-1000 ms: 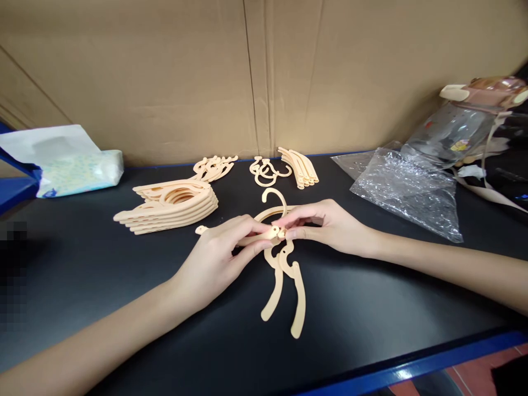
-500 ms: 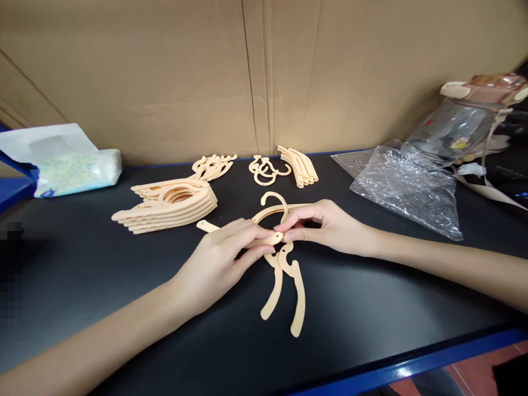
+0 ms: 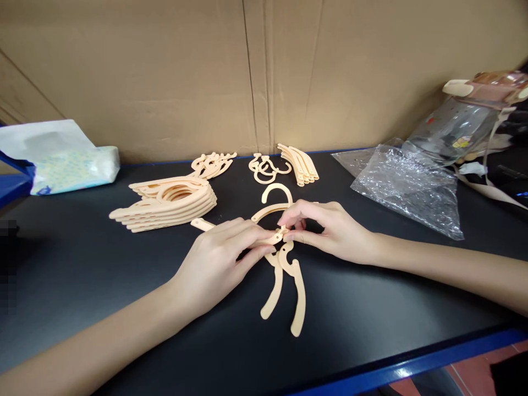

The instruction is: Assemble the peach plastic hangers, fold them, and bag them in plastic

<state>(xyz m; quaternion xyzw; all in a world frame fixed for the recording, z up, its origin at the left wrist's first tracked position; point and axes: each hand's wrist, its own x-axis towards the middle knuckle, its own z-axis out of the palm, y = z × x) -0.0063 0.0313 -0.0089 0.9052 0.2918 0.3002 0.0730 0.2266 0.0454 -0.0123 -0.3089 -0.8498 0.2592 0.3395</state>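
Hanger bar (image 3: 272, 240) pinched by left hand (image 3: 227, 251), hook (image 3: 277, 187) by right hand (image 3: 330, 228), seemingly touching

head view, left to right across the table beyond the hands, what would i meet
White-and-blue soft pack → stack of pale hanger pieces → loose hook pieces → bundle of curved pieces → clear plastic bag → bottle with a brownish lid.

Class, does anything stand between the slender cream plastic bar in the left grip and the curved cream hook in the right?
Nothing visible does. The slender cream plastic bar in the left grip runs up to the curved cream plastic hook in the right grip; fingertips hide any contact.
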